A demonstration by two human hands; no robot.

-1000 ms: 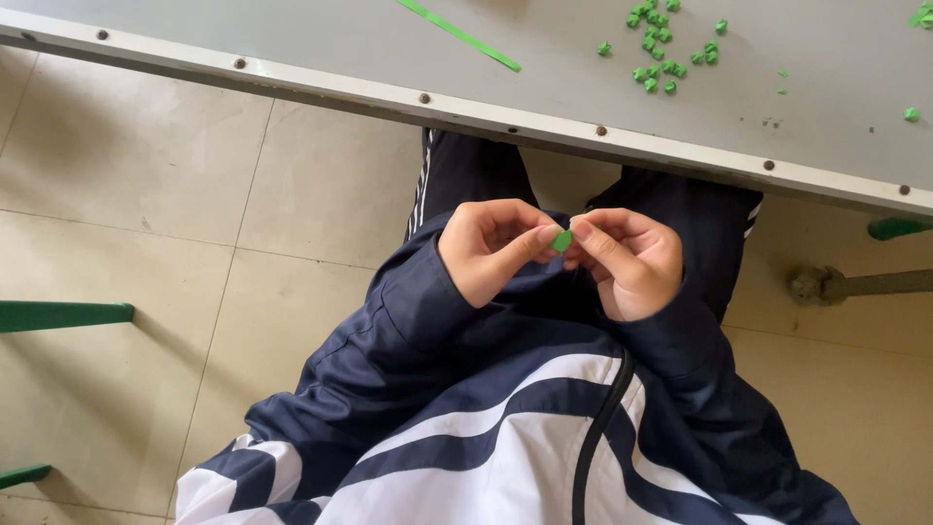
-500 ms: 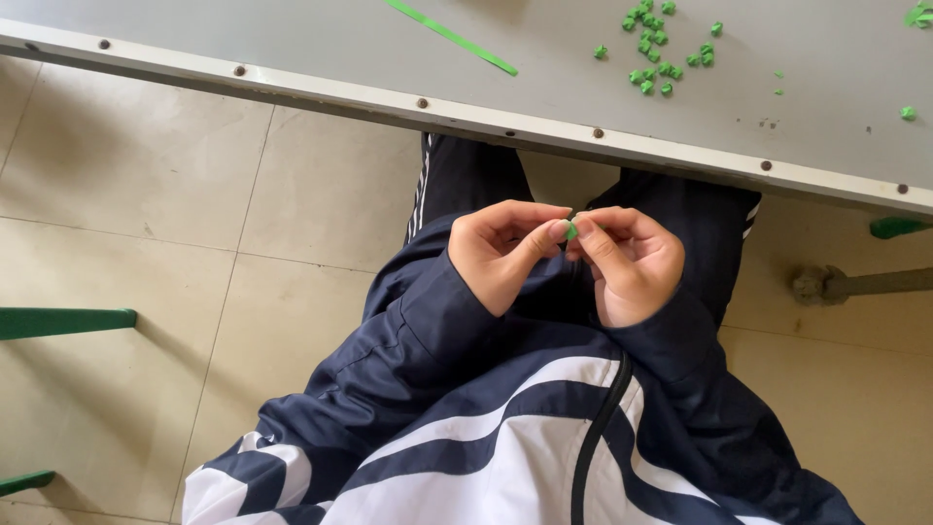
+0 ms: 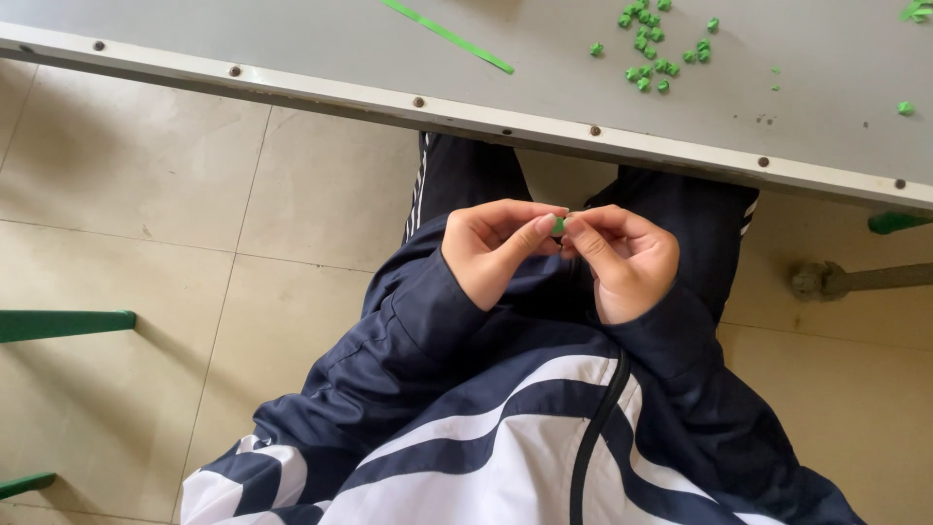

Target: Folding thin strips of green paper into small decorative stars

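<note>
Head view, looking down over the lap. Left hand (image 3: 496, 251) and right hand (image 3: 627, 261) meet just below the table edge (image 3: 505, 115), over the lap, fingertips touching at the centre of the frame. Between them sits a small green piece (image 3: 559, 227), pinched by the left thumb and forefinger from 9 o'clock and by the right fingertips from 3 o'clock; both hands grip it, fingers curled, neither one slack. Most of the piece is hidden by the fingertips, so its shape cannot be told. Both wrists come out of dark navy jacket sleeves (image 3: 428, 321) with white stripes; the jacket front fills the frame toward 6 o'clock, with a black zip line running down it. Dark trousers with white side stripes (image 3: 466, 175) show at 12 o'clock of the hands, under the table. The grey table (image 3: 292, 39) spans the top of the frame; its pale edge carries a row of screws. On the table top, at 1 o'clock from the hands and well apart from them, lies a loose cluster of small green pieces (image 3: 651, 53), with single strays toward 2 o'clock near the right border. A long green paper strip (image 3: 447, 36) lies tilted on the table at 11 o'clock. Beige floor tiles (image 3: 146, 224) lie at 9 o'clock, with a green bar (image 3: 63, 324) at the left border.
</note>
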